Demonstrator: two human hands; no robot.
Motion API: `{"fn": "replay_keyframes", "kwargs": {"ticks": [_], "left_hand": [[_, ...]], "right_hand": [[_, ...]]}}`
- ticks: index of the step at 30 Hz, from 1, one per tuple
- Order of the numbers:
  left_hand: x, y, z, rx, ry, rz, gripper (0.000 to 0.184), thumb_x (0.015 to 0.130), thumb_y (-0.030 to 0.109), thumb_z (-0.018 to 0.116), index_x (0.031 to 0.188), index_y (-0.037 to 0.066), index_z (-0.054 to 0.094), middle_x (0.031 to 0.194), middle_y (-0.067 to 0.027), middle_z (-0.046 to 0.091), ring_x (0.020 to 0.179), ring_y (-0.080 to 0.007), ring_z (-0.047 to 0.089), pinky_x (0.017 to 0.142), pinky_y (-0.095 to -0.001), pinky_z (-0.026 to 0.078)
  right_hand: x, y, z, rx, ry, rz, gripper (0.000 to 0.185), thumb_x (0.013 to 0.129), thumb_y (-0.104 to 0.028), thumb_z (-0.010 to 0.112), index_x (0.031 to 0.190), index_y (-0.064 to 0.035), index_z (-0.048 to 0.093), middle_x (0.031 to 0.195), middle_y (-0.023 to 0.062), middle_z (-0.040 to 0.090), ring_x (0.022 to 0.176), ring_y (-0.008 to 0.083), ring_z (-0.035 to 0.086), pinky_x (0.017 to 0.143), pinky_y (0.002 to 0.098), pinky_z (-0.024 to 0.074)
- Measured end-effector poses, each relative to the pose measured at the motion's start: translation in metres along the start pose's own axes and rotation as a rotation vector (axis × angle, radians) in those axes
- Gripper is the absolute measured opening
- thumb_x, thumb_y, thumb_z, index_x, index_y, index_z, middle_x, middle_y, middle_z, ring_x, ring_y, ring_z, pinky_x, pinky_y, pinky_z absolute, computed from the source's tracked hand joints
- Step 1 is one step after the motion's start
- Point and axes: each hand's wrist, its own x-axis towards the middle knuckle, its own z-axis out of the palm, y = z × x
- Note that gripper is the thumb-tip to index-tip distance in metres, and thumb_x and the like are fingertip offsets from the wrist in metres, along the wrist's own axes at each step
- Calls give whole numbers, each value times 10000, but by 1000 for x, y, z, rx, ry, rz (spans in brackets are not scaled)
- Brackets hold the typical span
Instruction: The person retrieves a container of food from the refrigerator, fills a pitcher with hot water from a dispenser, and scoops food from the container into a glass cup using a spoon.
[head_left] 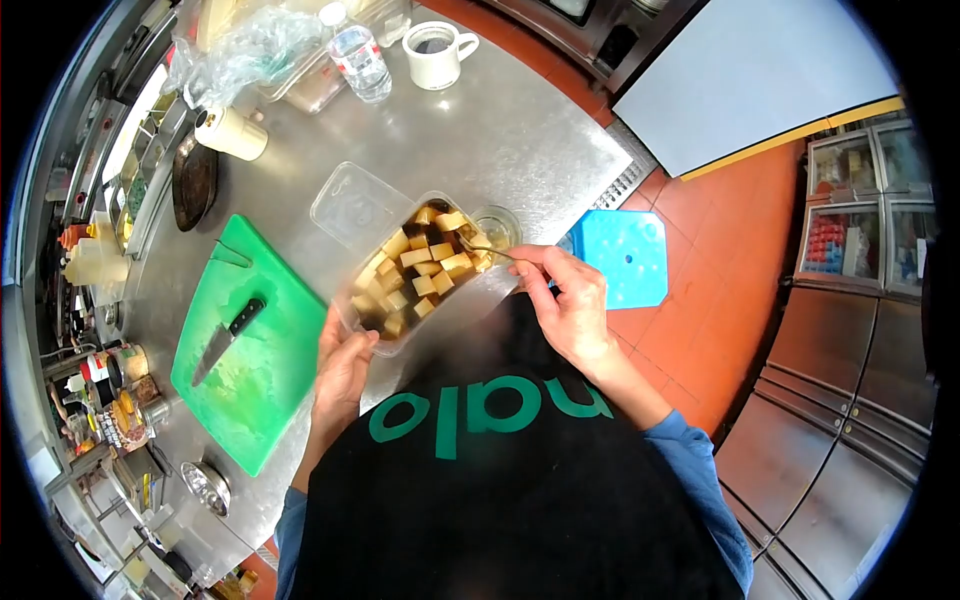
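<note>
My left hand (342, 365) grips the near-left end of a clear plastic container (408, 343), thumb at its rim. Pale yellowish cubes (428, 268), possibly tofu, sit inside it in dark brown liquid. Pinched between the fingers of my right hand (572, 305) is a thin-handled metal utensil (490, 252). Its tip is among the cubes at the container's right side; whether it is a spoon or a fork cannot be made out. A clear glass (503, 222) stands just beyond that side, partly hidden. The container's clear lid (350, 203) lies on the steel counter behind.
On the left, a green cutting board (262, 375) carries a black-handled knife (229, 340). A metal bowl (205, 487) is nearer. Farther back stand a white mug (434, 60), water bottle (362, 66) and plastic bag (245, 55). A blue stool (628, 262) is beyond the counter edge.
</note>
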Motion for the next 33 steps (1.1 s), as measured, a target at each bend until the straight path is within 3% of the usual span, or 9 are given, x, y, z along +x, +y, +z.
{"fn": "replay_keyframes", "kwargs": {"ticks": [8, 12, 15, 25, 33], "left_hand": [[0, 5, 7, 0, 10, -1, 734, 750, -94, 429, 1445, 72, 258, 1379, -106, 424, 1271, -243, 429, 1056, -381, 363], [1, 2, 4, -12, 13, 11, 734, 748, -101, 425, 1443, 70, 264, 1375, -103, 426, 1261, -240, 438, 1043, -376, 376], [-1, 5, 7, -9, 9, 6, 731, 747, -103, 428, 1441, 66, 270, 1372, -101, 428, 1256, -235, 441, 1033, -363, 384], [2, 0, 3, -19, 11, 57, 736, 731, -116, 473, 1426, 58, 303, 1352, -87, 448, 1231, -215, 458, 991, -323, 416], [1, 0, 0, -17, 10, 15, 748, 729, -121, 452, 1435, 73, 298, 1336, -92, 460, 1228, -223, 462, 979, -319, 422]], "right_hand": [[-6, -7, 0, 91, -102, -23, 158, 823, 49, 608, 966, -10, 639, 770, 102, 668, 677, 184, 655, 604, 278, 515], [-8, 4, 0, -19, -118, -51, 168, 799, 15, 610, 957, -38, 629, 795, 113, 635, 713, 291, 627, 617, 362, 510], [-9, 9, 2, -82, -98, -113, 136, 805, 1, 607, 937, -27, 627, 791, 119, 624, 715, 303, 610, 613, 372, 505], [-4, 1, -15, -76, -5, -82, 121, 818, 49, 613, 918, -8, 653, 773, 89, 670, 660, 213, 638, 598, 292, 504], [0, -1, 13, 25, -28, -132, 155, 810, 51, 606, 946, -15, 638, 733, 97, 637, 635, 231, 614, 570, 306, 483]]}}
